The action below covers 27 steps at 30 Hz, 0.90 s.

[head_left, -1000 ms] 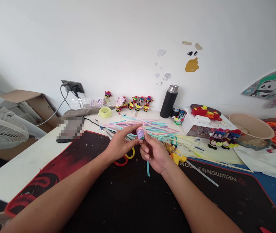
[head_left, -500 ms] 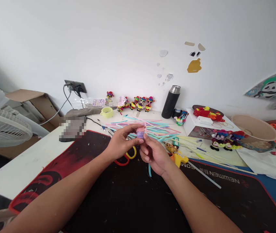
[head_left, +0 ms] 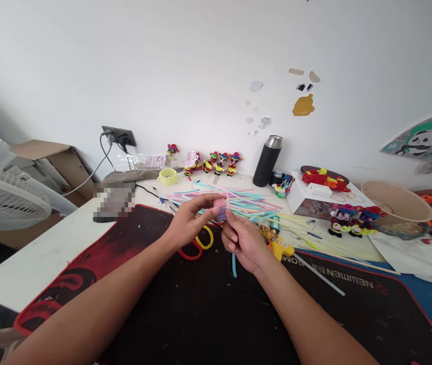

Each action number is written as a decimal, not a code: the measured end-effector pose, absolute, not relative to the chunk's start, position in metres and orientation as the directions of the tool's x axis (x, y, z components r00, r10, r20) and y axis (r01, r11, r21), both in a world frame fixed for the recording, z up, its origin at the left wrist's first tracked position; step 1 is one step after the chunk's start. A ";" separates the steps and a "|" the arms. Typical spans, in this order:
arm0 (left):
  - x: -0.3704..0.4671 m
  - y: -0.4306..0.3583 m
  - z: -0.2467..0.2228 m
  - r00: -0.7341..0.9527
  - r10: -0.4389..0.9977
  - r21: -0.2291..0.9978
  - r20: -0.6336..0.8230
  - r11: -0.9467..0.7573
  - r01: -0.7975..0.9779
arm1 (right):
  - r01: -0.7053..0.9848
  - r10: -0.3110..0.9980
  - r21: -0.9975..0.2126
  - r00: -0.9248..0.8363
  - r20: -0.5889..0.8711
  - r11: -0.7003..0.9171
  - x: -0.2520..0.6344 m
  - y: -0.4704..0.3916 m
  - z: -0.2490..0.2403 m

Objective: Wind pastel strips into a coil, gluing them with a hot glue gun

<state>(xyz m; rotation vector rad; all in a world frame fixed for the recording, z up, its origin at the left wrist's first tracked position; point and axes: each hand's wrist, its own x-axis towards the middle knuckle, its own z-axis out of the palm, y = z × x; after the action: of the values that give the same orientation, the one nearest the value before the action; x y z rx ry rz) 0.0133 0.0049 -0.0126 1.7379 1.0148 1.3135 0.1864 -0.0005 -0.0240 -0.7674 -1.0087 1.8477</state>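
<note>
Between my two hands is a small pink and purple coil of pipe cleaner [head_left: 220,204], held up above the mat. My left hand [head_left: 191,215] is closed around its left side, fingers over the top and thumb at the front. With thumb and fingertips, my right hand [head_left: 243,241] pinches the coil's right side, where a short pink end sticks up. Below my left hand lie scissors [head_left: 205,238] with red and yellow handles. A yellow glue gun [head_left: 282,248] with a clear glue stick rests right of my right hand. Pastel pipe cleaners [head_left: 254,195] lie spread behind both hands.
A black and red mat [head_left: 201,314] covers the table front. Along the wall stand several small figures [head_left: 221,163], a yellow tape roll [head_left: 168,176] and a black thermos [head_left: 267,161]. To the right are a white box [head_left: 295,192] and a beige bowl [head_left: 394,200]; a fan [head_left: 6,195] stands left.
The coil has turned slightly in my fingers, and my left thumb has shifted up across its front. My right hand stays pinched on it, moved very slightly right.
</note>
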 end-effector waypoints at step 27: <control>-0.006 0.013 -0.012 0.314 0.749 0.458 0.583 -0.622 0.635 | -0.003 0.949 -0.999 -0.312 -0.036 -0.039 0.186 0.005 -0.041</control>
<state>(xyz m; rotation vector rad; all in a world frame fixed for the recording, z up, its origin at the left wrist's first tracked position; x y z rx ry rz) -0.0063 0.0135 -0.0124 2.4271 1.2892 1.1996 0.1855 0.0047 -0.0407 -1.0634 -1.4140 1.4735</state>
